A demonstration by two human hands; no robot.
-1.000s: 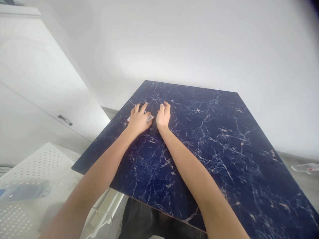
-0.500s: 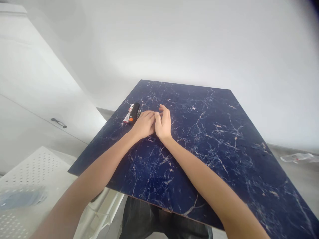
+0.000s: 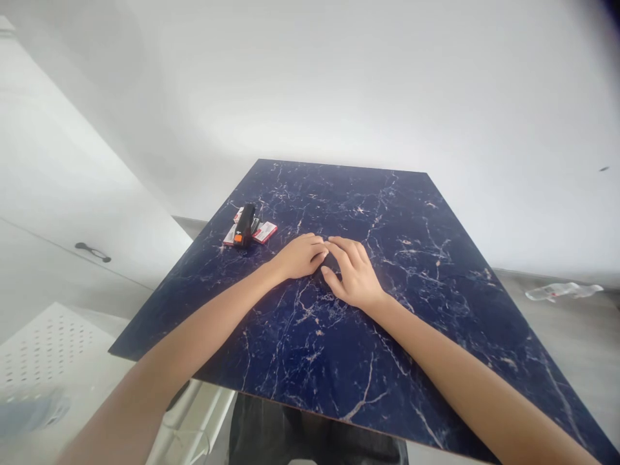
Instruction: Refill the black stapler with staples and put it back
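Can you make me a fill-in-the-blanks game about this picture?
1. The black stapler has a bright ____ patch at its near end.
2. The right hand is farther from the stapler than the ____ hand.
3. The marble tabletop is dark ____ with pale veins.
4. A clear plastic bottle lies on the ____ past the table's right edge.

Missing words: orange; left; blue; floor

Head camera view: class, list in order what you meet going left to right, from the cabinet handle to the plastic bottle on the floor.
black cabinet handle → black stapler → left hand → right hand → clear plastic bottle
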